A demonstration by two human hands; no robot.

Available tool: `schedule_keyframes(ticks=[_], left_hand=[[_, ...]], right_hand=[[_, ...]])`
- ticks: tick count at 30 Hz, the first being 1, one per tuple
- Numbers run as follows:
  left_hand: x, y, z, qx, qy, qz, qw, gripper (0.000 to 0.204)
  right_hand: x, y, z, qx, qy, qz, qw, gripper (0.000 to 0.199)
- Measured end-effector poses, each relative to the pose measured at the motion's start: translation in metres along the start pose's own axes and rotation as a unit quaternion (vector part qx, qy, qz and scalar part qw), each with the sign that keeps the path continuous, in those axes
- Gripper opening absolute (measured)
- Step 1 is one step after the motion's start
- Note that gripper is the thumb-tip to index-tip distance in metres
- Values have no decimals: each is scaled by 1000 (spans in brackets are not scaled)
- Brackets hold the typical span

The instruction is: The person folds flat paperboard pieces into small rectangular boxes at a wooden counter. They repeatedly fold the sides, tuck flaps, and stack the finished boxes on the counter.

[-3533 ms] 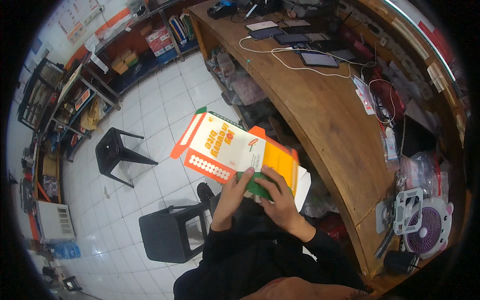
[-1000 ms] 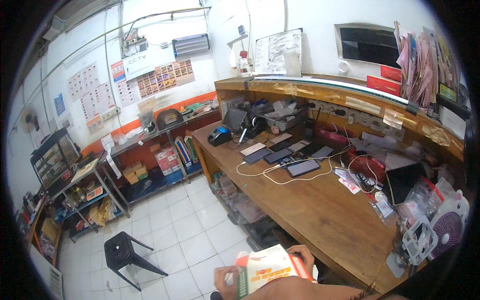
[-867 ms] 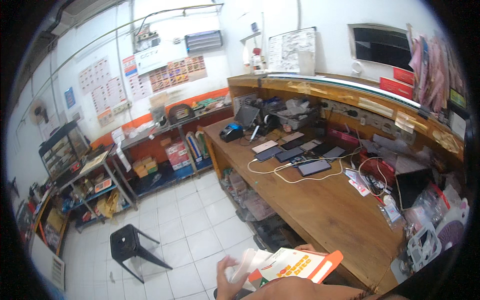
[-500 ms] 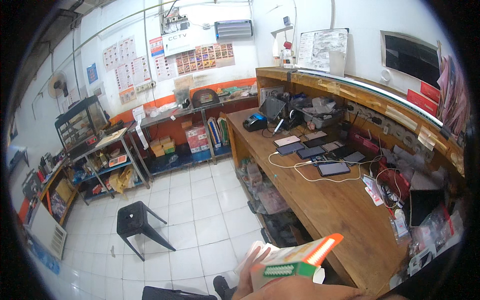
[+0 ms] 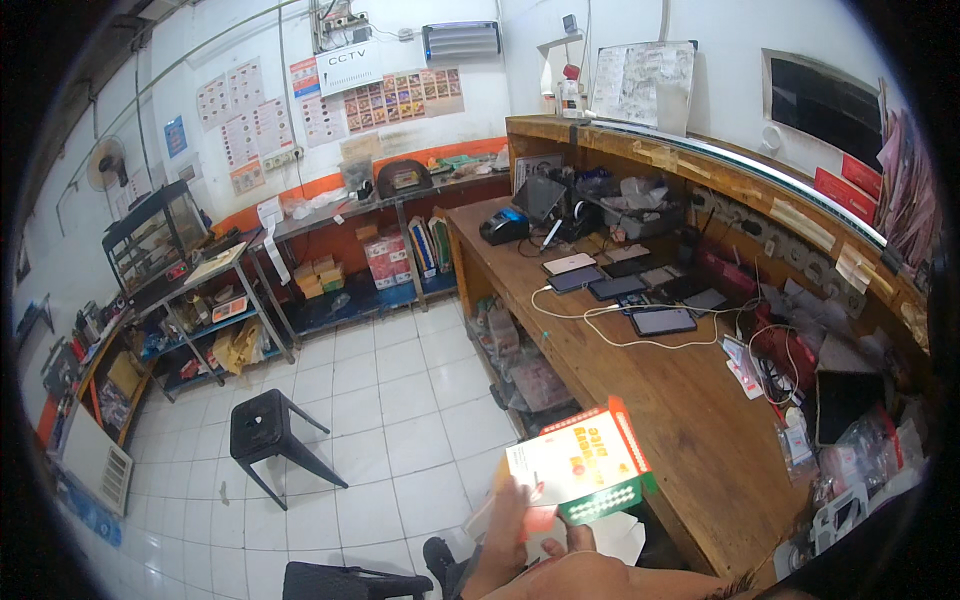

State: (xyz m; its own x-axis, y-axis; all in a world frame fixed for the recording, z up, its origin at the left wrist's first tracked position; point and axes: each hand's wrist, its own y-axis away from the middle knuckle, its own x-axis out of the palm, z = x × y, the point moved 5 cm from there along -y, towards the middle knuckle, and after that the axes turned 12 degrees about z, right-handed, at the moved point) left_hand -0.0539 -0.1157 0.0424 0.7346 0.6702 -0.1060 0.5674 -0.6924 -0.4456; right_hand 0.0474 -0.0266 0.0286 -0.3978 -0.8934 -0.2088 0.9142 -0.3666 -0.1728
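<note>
A flat cardboard box (image 5: 578, 468), white and yellow with an orange edge and a green side, is held low in the view, just off the wooden counter's near end. My left hand (image 5: 503, 532) grips its left side with the fingers pointing up. From below, my right hand (image 5: 578, 562) holds the bottom edge, thumb against the box. Some white paper or packaging shows under the box; what it is cannot be told.
The long wooden counter (image 5: 640, 390) on the right carries tablets (image 5: 660, 321), white cables and clutter. A black plastic stool (image 5: 268, 437) stands on the white tiled floor, and another stool (image 5: 340, 580) is at the bottom edge. Metal shelves (image 5: 210, 300) line the left wall.
The box has turned so that its printed face shows more, and it sits a little higher in view. The view has swung slightly, and both hands stay on the box.
</note>
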Motion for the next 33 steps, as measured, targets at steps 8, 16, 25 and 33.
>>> schedule_keyframes(ticks=[8, 16, 25, 33], left_hand=[[3, -2, -26, 55, -97, 213, 971, 47], [-5, -14, -31, 140, 40, 68, 987, 16], [-7, 6, -12, 115, -251, 89, 957, 27], [6, -12, 16, 100, -458, 416, 779, 47]], right_hand=[[-1, 4, -6, 44, -105, -123, 986, 27], [-14, 3, 30, 1, -110, -29, 993, 30], [-37, -24, 63, 68, 136, 350, 924, 36], [-49, -19, -16, 104, 235, 351, 901, 34]])
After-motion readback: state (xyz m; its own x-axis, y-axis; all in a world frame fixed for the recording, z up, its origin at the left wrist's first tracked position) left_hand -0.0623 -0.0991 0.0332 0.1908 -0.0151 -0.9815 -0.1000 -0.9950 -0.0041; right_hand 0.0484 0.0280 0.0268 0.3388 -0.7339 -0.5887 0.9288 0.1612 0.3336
